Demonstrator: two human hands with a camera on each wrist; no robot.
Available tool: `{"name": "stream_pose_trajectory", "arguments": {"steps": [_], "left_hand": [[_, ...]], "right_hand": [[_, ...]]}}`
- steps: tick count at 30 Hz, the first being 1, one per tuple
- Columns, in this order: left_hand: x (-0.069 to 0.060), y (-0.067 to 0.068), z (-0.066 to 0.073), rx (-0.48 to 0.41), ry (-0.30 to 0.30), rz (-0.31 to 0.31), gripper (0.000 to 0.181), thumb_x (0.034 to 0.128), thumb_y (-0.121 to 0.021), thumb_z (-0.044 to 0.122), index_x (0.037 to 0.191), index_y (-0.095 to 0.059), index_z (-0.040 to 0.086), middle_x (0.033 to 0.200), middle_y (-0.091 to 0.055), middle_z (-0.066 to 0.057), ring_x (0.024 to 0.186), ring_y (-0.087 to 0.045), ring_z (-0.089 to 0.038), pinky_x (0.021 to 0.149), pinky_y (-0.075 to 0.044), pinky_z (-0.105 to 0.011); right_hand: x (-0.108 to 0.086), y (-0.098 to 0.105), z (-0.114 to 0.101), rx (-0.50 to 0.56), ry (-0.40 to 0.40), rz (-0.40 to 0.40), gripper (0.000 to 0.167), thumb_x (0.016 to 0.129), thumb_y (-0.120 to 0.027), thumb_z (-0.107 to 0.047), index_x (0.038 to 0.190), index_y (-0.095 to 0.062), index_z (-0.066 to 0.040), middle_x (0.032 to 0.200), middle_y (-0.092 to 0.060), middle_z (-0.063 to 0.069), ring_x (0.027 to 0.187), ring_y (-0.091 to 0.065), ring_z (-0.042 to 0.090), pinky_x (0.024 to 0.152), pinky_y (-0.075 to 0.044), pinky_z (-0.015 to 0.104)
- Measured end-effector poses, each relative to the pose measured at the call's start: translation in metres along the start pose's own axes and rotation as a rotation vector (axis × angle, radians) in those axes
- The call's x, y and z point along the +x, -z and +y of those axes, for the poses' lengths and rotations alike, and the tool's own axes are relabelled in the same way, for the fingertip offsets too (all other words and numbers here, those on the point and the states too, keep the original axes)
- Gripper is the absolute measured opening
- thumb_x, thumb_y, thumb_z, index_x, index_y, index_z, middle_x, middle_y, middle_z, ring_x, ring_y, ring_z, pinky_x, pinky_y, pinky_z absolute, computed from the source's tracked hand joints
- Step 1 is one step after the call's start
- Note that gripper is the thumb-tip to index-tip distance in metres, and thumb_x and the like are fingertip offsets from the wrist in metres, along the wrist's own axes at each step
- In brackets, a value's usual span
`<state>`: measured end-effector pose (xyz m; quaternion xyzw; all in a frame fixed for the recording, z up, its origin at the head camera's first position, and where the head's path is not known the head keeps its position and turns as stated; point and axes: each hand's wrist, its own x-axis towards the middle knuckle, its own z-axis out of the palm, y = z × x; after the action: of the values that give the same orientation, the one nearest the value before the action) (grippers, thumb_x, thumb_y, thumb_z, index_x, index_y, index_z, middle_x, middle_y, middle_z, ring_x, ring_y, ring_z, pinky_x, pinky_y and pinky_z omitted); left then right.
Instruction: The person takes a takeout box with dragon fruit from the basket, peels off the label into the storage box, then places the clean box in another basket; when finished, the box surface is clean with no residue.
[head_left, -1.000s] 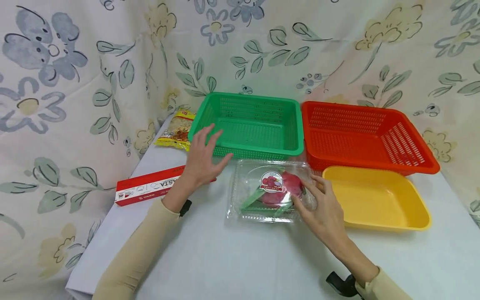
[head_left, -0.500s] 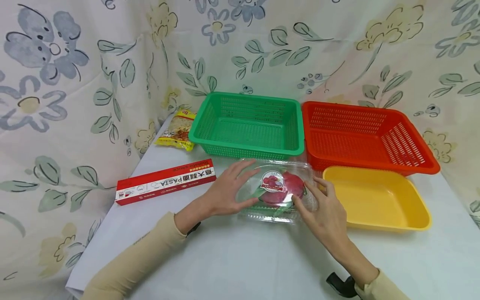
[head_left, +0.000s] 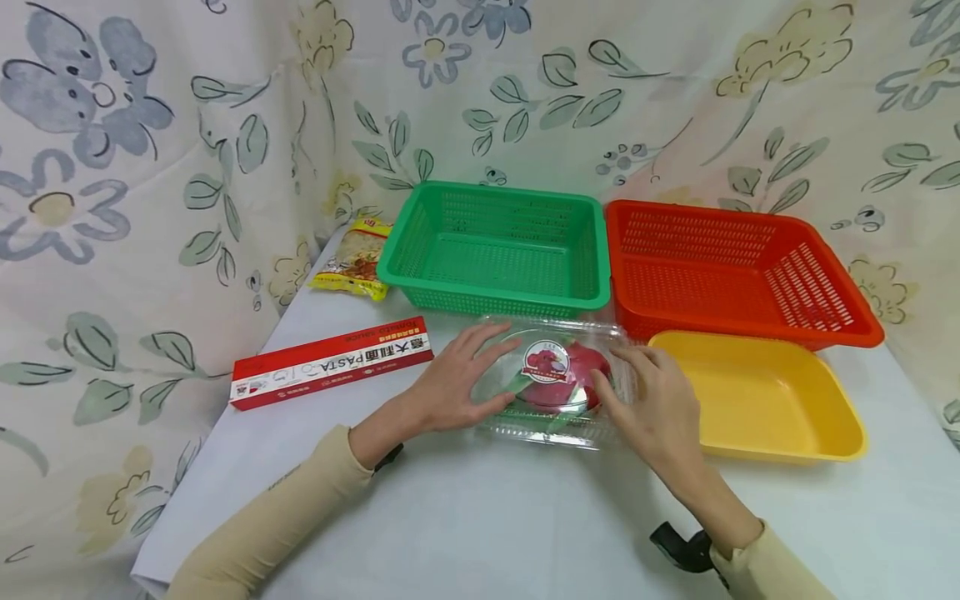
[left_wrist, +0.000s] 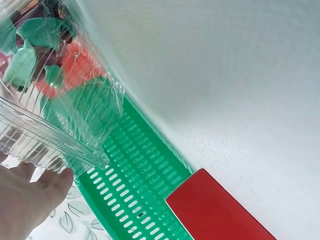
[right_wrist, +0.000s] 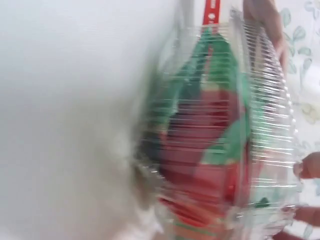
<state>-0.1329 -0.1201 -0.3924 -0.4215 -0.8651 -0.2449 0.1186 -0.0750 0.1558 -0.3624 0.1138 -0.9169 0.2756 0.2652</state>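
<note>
On the counter (head_left: pixel 487 517), in the head view, a clear box (head_left: pixel 551 398) holding a red thing (head_left: pixel 581 367) sits in front of the green basket (head_left: pixel 495 302) — left hand (head_left: pixel 453 387) at its left end, right hand (head_left: pixel 660 400) at its right, each with fingers spread. In the left wrist view, the left fingertips touch the box's ridged edge. In the right wrist view — blurred in part — the right fingertips meet its side.

Curtained past far and left edges of the white table (head_left: pixel 495 525) with pale flowered cloth (head_left: pixel 442 125), creased, brightly lit.
</note>
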Motion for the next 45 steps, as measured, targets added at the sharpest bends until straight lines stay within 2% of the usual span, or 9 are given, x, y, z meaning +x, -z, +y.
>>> {"name": "stream_pose_trajectory", "arguments": {"steps": [5,10,13,18,24,31,34,45], "left_hand": [[-0.002,0.0,0.0,-0.003,0.006,-0.002,0.066,0.0904,-0.059,0.044,0.147,-0.045,0.013,0.153,-0.037,-0.011,0.141,-0.031,-0.033,0.114,-0.028,-0.05],[-0.004,0.0,-0.001,0.0,0.012,-0.006,0.063,0.0909,-0.058,0.044,0.145,-0.049,0.012,0.151,-0.041,-0.014,0.141,-0.032,-0.034,0.113,-0.029,-0.051],[-0.003,-0.001,-0.002,-0.002,0.008,-0.005,0.062,0.0912,-0.057,0.043,0.144,-0.05,0.011,0.15,-0.041,-0.014,0.14,-0.033,-0.035,0.113,-0.029,-0.051],[-0.003,-0.002,-0.003,0.002,-0.014,-0.007,0.057,0.0932,-0.053,0.038,0.144,-0.05,0.011,0.149,-0.042,-0.015,0.139,-0.033,-0.034,0.113,-0.029,-0.05],[-0.002,-0.002,-0.003,0.013,-0.036,-0.005,0.053,0.0953,-0.048,0.033,0.143,-0.05,0.009,0.149,-0.042,-0.014,0.138,-0.034,-0.035,0.114,-0.029,-0.048],[-0.002,0.0,-0.002,0.02,-0.025,-0.016,0.053,0.0955,-0.047,0.033,0.143,-0.05,0.011,0.15,-0.041,-0.013,0.14,-0.032,-0.032,0.114,-0.03,-0.046],[-0.002,0.0,-0.002,0.018,-0.021,-0.021,0.052,0.0957,-0.047,0.034,0.143,-0.051,0.011,0.149,-0.042,-0.013,0.14,-0.032,-0.031,0.114,-0.03,-0.046],[-0.002,-0.001,-0.003,0.015,-0.001,-0.041,0.053,0.096,-0.047,0.034,0.144,-0.049,0.012,0.151,-0.039,-0.011,0.142,-0.029,-0.028,0.114,-0.03,-0.044]], "right_hand": [[0.016,-0.004,-0.007,0.092,0.098,-0.066,0.037,0.077,-0.081,-0.014,0.111,-0.072,-0.002,0.101,-0.069,0.013,0.087,-0.062,0.029,0.071,-0.052,0.044],[0.029,-0.011,-0.015,0.141,0.092,-0.22,0.033,0.078,-0.081,-0.009,0.109,-0.072,-0.002,0.1,-0.064,0.012,0.079,-0.062,0.024,0.065,-0.056,0.037],[0.035,-0.016,-0.018,0.097,0.066,-0.308,0.031,0.081,-0.078,-0.012,0.109,-0.072,-0.002,0.093,-0.06,0.011,0.075,-0.057,0.021,0.061,-0.052,0.033],[0.04,-0.019,-0.02,0.005,0.032,-0.394,0.028,0.084,-0.075,-0.016,0.108,-0.073,-0.003,0.084,-0.054,0.009,0.069,-0.049,0.02,0.053,-0.042,0.028],[0.04,-0.018,-0.022,0.01,0.003,-0.411,0.029,0.081,-0.078,-0.015,0.107,-0.072,-0.004,0.086,-0.056,0.008,0.072,-0.051,0.02,0.056,-0.045,0.028],[0.042,-0.019,-0.025,0.041,-0.015,-0.361,0.01,0.085,-0.072,-0.011,0.094,-0.07,-0.006,0.088,-0.064,0.008,0.073,-0.056,0.021,0.06,-0.049,0.03],[0.043,-0.02,-0.026,0.047,-0.033,-0.347,0.008,0.086,-0.069,-0.011,0.092,-0.069,-0.006,0.087,-0.065,0.008,0.072,-0.056,0.022,0.059,-0.048,0.032],[0.044,-0.02,-0.023,0.15,-0.133,-0.415,0.006,0.092,-0.064,-0.01,0.096,-0.066,-0.006,0.087,-0.065,0.008,0.073,-0.054,0.023,0.065,-0.045,0.034]]}}
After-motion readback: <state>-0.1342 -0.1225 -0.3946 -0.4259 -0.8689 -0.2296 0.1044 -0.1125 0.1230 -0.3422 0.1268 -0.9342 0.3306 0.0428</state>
